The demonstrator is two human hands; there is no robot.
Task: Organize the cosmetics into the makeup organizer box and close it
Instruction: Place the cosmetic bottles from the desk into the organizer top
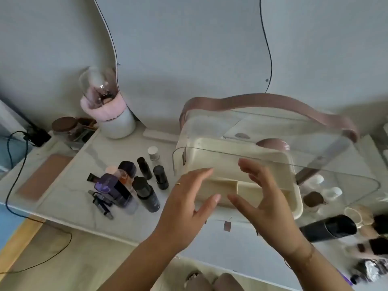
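A cream makeup organizer box stands on the dressing table, its clear lid raised and a pink handle arching over it. My left hand and my right hand hover side by side in front of the box opening, fingers spread and holding nothing. Left of the box lies a group of cosmetics: several dark bottles, a purple bottle, a small white jar and thin dark sticks. More bottles lie at the right, partly blurred.
A pink-trimmed brush holder with a clear dome and a brown-lidded jar stand at the back left. A wavy mirror hangs on the wall behind. A black cable hangs off the table's left edge.
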